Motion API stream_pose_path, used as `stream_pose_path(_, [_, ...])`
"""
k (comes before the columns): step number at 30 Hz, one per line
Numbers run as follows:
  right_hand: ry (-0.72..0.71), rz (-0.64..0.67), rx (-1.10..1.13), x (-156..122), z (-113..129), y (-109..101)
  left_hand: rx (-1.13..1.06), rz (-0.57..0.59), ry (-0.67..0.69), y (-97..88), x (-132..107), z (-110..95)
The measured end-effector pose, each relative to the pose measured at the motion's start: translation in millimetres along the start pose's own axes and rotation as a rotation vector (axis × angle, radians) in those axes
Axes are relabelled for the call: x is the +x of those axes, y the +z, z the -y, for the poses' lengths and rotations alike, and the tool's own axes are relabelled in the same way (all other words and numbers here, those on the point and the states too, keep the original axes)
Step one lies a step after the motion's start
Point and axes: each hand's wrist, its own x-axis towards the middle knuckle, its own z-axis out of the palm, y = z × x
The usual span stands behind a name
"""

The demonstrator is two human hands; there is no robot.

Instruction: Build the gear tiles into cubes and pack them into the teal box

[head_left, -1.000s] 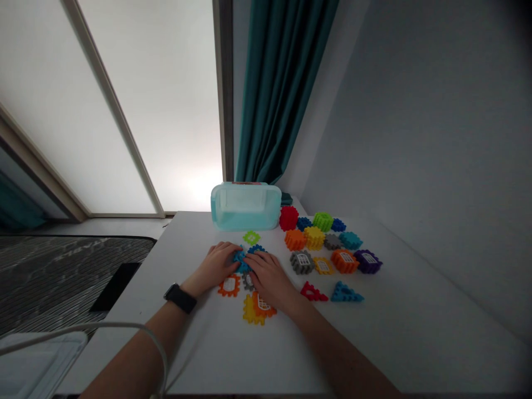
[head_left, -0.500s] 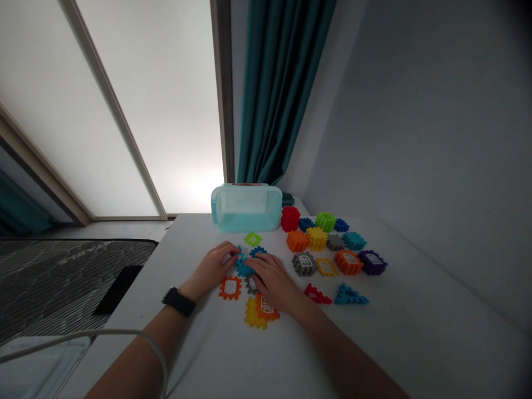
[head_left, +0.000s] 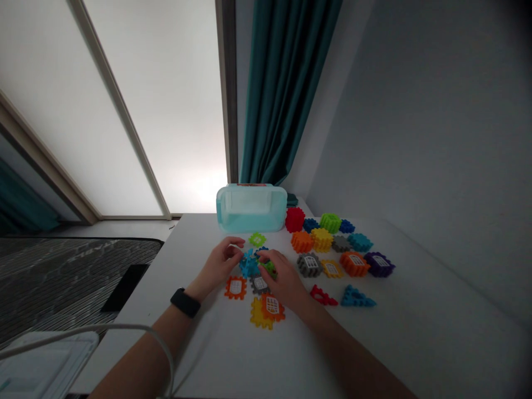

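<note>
Both hands meet over a blue toothed tile [head_left: 248,263] on the white table [head_left: 399,332]. My left hand [head_left: 218,267], a dark watch on its wrist, pinches the tile's left side. My right hand [head_left: 282,277] is curled, its fingers closed on a green piece [head_left: 269,268] pressed against the blue tile. Just below the hands lie an orange window tile [head_left: 235,287], a grey tile [head_left: 260,285] and an orange tile on a yellow one [head_left: 268,310]. A light green tile [head_left: 257,239] lies beyond the hands.
A pale turquoise tub [head_left: 251,208] lies on its side at the table's far edge. Several coloured blocks [head_left: 332,244] are grouped to the right, with a red triangle [head_left: 323,296] and a blue triangle [head_left: 356,298] nearer. Wall on the right, curtain and window behind.
The hands went from lying flat on the blue tile to lifting and pinching it; a green piece now shows in my right hand. The view shifted slightly.
</note>
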Motion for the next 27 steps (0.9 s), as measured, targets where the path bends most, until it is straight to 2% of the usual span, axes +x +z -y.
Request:
stream_pose_path(4, [0.058, 0.0, 0.125, 1, 2, 1, 0.07, 0.091, 0.04, 5.0, -4, -7])
stream_pose_path(7, [0.218, -0.003, 0.295, 2, 3, 5, 0.084, 0.132, 0.074, 6.2, -6, -10])
stream_pose_path(11, [0.345, 0.01, 0.503, 2, 4, 9, 0.045, 0.129, 0.105, 6.0, -7, -12])
stream_pose_path(13, [0.36, 0.016, 0.509, 2, 5, 10, 0.03, 0.127, 0.105, 6.2, -7, -13])
stream_pose_path(16, [0.387, -0.007, 0.511, 2, 6, 9, 0.059, 0.06, 0.125, 4.7, -6, -15])
stream_pose_path(20, [0.424, -0.093, 0.58, 4, 3, 8, 0.347, -0.027, 0.278, -3.7, -6, -18])
stream_pose_path(23, [0.449, -0.147, 0.62, 5, -2, 8, 0.613, -0.007, 0.367, -9.8, -7, -17])
stream_pose_path(27, [0.476, -0.179, 0.645, 5, -4, 9, 0.746, 0.02, 0.452, -11.9, -6, -13])
